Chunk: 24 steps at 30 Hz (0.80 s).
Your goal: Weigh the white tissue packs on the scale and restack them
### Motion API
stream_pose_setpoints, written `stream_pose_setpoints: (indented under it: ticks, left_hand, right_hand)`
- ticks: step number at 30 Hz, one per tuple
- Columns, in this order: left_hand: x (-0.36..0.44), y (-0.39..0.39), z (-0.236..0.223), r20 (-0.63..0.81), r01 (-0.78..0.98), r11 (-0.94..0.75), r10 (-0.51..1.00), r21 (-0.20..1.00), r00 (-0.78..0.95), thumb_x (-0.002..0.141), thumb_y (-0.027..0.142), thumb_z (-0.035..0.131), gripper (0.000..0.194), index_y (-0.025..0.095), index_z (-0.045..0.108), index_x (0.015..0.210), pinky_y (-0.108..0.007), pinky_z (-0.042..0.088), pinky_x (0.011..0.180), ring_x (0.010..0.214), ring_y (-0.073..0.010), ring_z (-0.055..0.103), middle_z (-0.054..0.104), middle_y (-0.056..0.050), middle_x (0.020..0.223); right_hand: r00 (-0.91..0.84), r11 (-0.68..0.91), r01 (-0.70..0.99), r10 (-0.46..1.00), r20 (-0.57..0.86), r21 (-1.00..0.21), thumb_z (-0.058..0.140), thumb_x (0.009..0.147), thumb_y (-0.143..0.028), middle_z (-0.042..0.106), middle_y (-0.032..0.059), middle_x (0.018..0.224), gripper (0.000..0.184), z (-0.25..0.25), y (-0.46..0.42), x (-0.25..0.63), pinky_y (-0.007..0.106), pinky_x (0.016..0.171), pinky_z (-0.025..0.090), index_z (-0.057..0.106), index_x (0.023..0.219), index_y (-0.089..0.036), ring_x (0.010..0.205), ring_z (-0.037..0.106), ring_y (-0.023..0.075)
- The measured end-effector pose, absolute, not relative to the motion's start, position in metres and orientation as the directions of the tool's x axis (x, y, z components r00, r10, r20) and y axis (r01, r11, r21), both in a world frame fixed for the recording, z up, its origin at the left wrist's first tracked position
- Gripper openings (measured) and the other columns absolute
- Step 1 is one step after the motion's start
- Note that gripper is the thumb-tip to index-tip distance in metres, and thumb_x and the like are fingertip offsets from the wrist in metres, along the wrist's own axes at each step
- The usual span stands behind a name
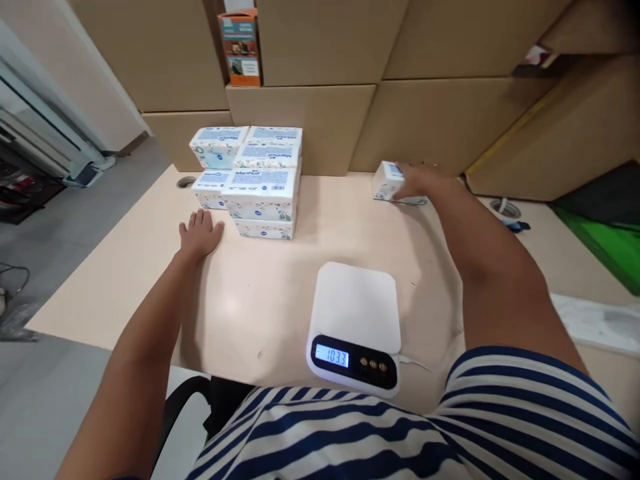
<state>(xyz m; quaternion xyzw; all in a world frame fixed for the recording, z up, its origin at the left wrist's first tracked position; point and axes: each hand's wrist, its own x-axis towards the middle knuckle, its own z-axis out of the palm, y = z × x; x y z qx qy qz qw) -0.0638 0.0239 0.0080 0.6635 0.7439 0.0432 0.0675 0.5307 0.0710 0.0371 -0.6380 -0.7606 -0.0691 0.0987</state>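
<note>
My right hand (415,181) is closed over a white tissue pack (385,183) with a floral print, at the back right of the table. The pack rests on the tabletop or very close to it. My left hand (201,235) lies flat on the table, fingers spread, just in front of a stack of similar tissue packs (263,193). Between my arms sits a white digital scale (357,303) with nothing on its platform. Its lit display (332,355) reads about 103.3, with a mark at the left that looks like a minus sign.
Large cardboard boxes (305,123) form a wall along the table's back edge. An orange box (241,50) stands in a gap among them. A cable hole (505,208) lies at right, beyond my arm. A green item (600,243) is at far right. A chair armrest (183,407) is below.
</note>
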Motion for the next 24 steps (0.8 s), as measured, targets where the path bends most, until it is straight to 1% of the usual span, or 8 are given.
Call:
stream_pose_setpoints:
  ticks: [3,7,8,10,12,16,20,24]
  left_hand:
    - [-0.062,0.028,0.01,-0.034,0.985,0.102,0.995,0.137,-0.098,0.103,0.06,0.025,0.088,0.011,0.033,0.177,-0.068,0.015,0.141,0.177,-0.0362,0.018,0.021,-0.015,0.189]
    - [-0.06,0.031,0.013,-0.028,0.982,0.109,0.994,0.153,-0.106,0.104,0.061,0.027,0.088,0.012,0.033,0.177,-0.068,0.015,0.142,0.177,-0.0361,0.018,0.021,-0.015,0.189]
    - [-0.059,0.03,0.013,-0.025,0.981,0.106,0.994,0.162,-0.103,0.104,0.062,0.027,0.088,0.013,0.033,0.177,-0.068,0.015,0.142,0.177,-0.0361,0.018,0.021,-0.015,0.189]
    - [-0.056,0.029,0.014,-0.012,0.98,0.09,0.996,0.175,-0.089,0.106,0.059,0.027,0.084,0.012,0.033,0.176,-0.068,0.014,0.142,0.177,-0.0359,0.018,0.023,-0.014,0.189]
    - [-0.054,0.028,0.015,-0.009,0.983,0.078,0.997,0.167,-0.078,0.108,0.055,0.027,0.082,0.009,0.033,0.174,-0.068,0.013,0.141,0.177,-0.0355,0.019,0.023,-0.014,0.189]
    - [-0.049,0.027,0.015,-0.03,0.987,0.091,0.996,0.131,-0.087,0.109,0.054,0.024,0.08,0.008,0.028,0.175,-0.066,0.012,0.142,0.177,-0.0312,0.016,0.02,-0.013,0.19]
    - [-0.047,0.027,0.015,-0.032,0.985,0.091,0.996,0.144,-0.087,0.109,0.054,0.023,0.081,0.007,0.025,0.175,-0.064,0.009,0.143,0.177,-0.0292,0.014,0.016,-0.011,0.191]
    - [-0.047,0.028,0.013,-0.029,0.984,0.098,0.995,0.149,-0.095,0.109,0.054,0.022,0.081,0.007,0.025,0.175,-0.064,0.008,0.143,0.177,-0.0286,0.014,0.016,-0.011,0.191]
  right_hand:
    - [-0.037,0.036,0.999,0.998,0.044,0.022,0.082,0.069,-0.086,0.061,0.0392,0.152,0.12,0.043,0.034,0.517,0.074,0.117,0.042,0.058,0.156,-0.007,0.143,0.055,0.0555]
    - [-0.051,0.051,0.999,0.99,-0.128,-0.003,0.084,0.064,-0.086,0.043,0.0271,0.175,0.138,0.056,-0.028,0.486,0.078,0.134,0.018,0.032,0.175,-0.022,0.164,0.031,0.0582]
    - [-0.046,0.04,0.998,0.988,-0.147,-0.045,0.084,0.066,-0.085,0.04,0.0252,0.177,0.139,0.059,-0.041,0.481,0.076,0.135,0.02,0.026,0.177,-0.024,0.165,0.031,0.0564]
    - [-0.005,-0.017,0.993,0.984,-0.18,-0.119,0.083,0.068,-0.082,0.04,0.0239,0.177,0.14,0.063,-0.06,0.475,0.07,0.133,0.034,0.019,0.179,-0.024,0.162,0.038,0.0531]
    - [0.027,-0.054,0.986,0.985,-0.171,-0.156,0.085,0.069,-0.079,0.045,0.0229,0.174,0.14,0.067,-0.076,0.473,0.069,0.127,0.044,0.018,0.179,-0.025,0.157,0.046,0.0527]
    - [0.005,-0.019,0.982,0.997,-0.078,-0.189,0.088,0.069,-0.079,0.047,0.0174,0.173,0.138,0.086,-0.115,0.463,0.075,0.123,0.045,0.017,0.178,-0.032,0.156,0.044,0.0575]
    - [-0.055,0.021,0.965,0.991,-0.123,-0.263,0.084,0.072,-0.082,0.047,0.0126,0.173,0.136,0.109,-0.173,0.434,0.075,0.121,0.048,0.011,0.178,-0.04,0.154,0.049,0.0556]
    - [-0.061,0.02,0.976,0.982,-0.181,-0.218,0.084,0.071,-0.078,0.056,0.0127,0.164,0.135,0.115,-0.216,0.401,0.078,0.113,0.053,0.009,0.178,-0.045,0.15,0.05,0.0562]
